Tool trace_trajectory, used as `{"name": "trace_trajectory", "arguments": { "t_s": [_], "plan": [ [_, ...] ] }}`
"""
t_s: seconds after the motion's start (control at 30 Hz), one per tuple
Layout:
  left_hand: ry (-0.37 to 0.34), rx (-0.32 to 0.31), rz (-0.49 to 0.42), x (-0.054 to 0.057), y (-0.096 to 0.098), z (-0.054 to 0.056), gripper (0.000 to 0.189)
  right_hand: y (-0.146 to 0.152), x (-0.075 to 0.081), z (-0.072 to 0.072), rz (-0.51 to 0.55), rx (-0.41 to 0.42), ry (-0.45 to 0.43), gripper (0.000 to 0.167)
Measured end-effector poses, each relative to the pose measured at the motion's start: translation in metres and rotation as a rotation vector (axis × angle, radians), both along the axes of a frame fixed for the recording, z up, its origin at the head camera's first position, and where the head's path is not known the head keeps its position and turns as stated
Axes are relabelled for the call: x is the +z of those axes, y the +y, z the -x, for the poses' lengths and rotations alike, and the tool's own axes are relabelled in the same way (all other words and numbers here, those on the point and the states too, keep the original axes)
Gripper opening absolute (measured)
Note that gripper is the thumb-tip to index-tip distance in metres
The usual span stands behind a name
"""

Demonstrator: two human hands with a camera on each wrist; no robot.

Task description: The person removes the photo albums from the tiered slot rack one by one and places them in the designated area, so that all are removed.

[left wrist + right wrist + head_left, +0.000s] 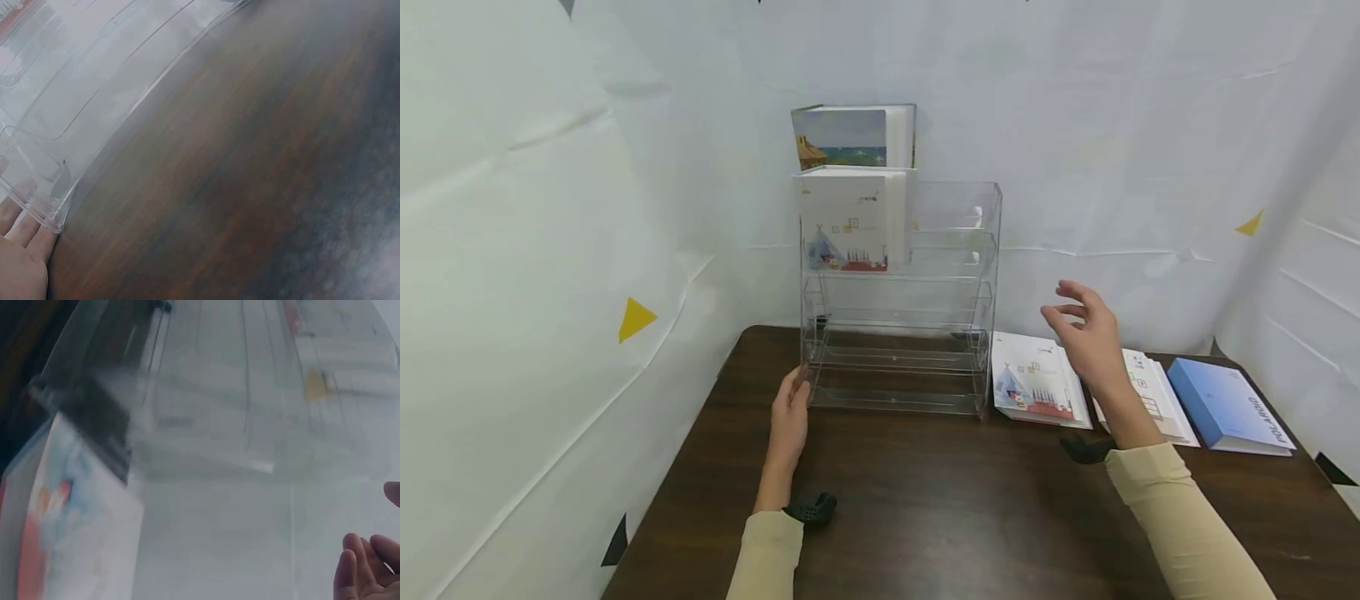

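A clear acrylic tiered rack [895,321] stands on the dark wooden table. My left hand [790,417] rests against its lower left side, fingers extended; in the left wrist view the fingers [28,228] lie along the outside of the clear panel. On the rack's upper left sit a thick white book [846,221] with a tent drawing and, behind it, a thick book with a seaside picture [842,137]. My right hand [1090,337] is raised in the air right of the rack, fingers loosely bent, holding nothing. Below it on the table lies another white tent-drawing book [1033,379].
Right of that book lie a second white book [1157,396] and a blue book marked POLAROID [1228,404]. White sheeting [1097,125] hangs behind the table and at both sides. Dark wooden tabletop [932,500] stretches in front of the rack.
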State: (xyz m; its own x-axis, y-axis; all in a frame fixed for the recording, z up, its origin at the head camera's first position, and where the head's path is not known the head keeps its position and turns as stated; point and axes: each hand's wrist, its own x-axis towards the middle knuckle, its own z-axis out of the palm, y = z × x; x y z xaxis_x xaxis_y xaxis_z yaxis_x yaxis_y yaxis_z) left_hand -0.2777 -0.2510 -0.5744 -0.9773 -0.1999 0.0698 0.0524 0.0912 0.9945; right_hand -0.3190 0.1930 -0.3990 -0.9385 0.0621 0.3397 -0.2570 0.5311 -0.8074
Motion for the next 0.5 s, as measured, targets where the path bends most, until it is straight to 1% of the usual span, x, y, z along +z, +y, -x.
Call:
{"name": "trace_trajectory", "arguments": {
  "t_s": [0.07,0.17,0.3,0.4,0.5],
  "plan": [
    [-0.005,0.004,0.006,0.0,-0.001,0.0,0.054,-0.018,0.005,0.005,0.013,0.04,0.044,0.062],
    [-0.016,0.014,0.004,0.001,0.0,0.0,0.053,-0.045,0.012,0.014,0.022,0.109,0.137,0.056],
    [-0.013,0.011,-0.024,0.003,-0.001,0.0,0.052,-0.078,0.031,0.023,-0.002,0.205,0.221,0.054],
    [-0.011,0.01,-0.031,0.003,-0.001,0.001,0.051,-0.102,0.047,0.031,-0.006,0.272,0.22,0.058],
    [-0.01,0.02,-0.028,0.001,-0.001,0.002,0.05,-0.123,0.059,0.042,0.011,0.318,0.177,0.067]
  ]
}}
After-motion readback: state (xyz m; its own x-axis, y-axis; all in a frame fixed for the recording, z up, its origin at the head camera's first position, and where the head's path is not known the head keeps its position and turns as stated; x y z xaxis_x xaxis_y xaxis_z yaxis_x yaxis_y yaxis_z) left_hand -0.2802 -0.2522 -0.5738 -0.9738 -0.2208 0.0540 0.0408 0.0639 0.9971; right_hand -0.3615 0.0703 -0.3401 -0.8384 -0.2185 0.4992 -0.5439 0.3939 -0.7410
